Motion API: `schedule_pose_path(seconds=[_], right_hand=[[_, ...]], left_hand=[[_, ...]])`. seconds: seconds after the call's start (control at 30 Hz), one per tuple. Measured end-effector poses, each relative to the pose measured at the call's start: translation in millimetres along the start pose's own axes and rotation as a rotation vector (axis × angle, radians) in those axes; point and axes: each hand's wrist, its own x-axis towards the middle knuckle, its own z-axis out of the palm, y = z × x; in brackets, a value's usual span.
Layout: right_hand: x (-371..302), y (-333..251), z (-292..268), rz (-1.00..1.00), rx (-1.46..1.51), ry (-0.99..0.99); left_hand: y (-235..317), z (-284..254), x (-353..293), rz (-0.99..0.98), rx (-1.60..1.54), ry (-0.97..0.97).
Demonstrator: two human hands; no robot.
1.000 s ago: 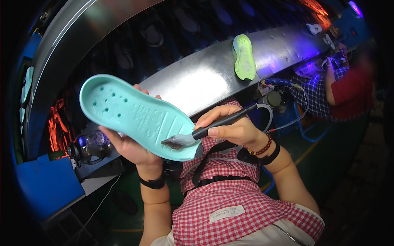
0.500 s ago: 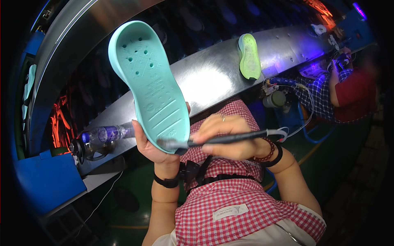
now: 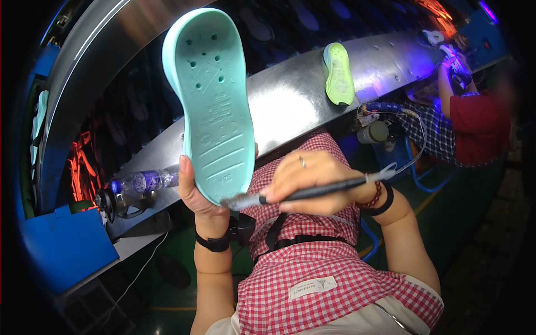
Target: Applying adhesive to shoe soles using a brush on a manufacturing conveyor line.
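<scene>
A turquoise shoe sole (image 3: 215,106) stands tilted up in front of me, its inner face with small holes and ridges toward me. My left hand (image 3: 200,192) grips its lower end, thumb along the left edge and the other fingers mostly hidden behind. In my right hand (image 3: 315,181) is a brush (image 3: 318,190) with a dark handle and a thin tube at its rear end. The brush's blurred bristles lie at the sole's lower rim, close to my left hand; whether they touch it I cannot tell.
A yellow-green sole (image 3: 339,75) lies on the metal ledge (image 3: 385,70). Left of me are a plastic bottle (image 3: 146,183) and a blue box (image 3: 70,248). Dark machinery with soles runs behind the ledge. A co-worker in a red top (image 3: 479,125) sits at the right.
My left hand has raised the sole and turned it slightly more upright. The brush stays at its lower rim, its handle tilted more. The co-worker's hands have moved up toward the ledge.
</scene>
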Motion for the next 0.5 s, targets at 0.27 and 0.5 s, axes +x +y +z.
schedule_pose_path(seconds=[0.27, 0.5], right_hand=[[2.3, -1.5, -26.8, 0.055, 0.018, -0.183], [2.5, -15.1, -46.1, 0.082, -0.101, -0.412]], left_hand=[[5.7, -3.0, 4.3, -0.439, 0.071, 0.156], [10.6, 26.6, -2.2, -0.649, 0.294, 0.120]])
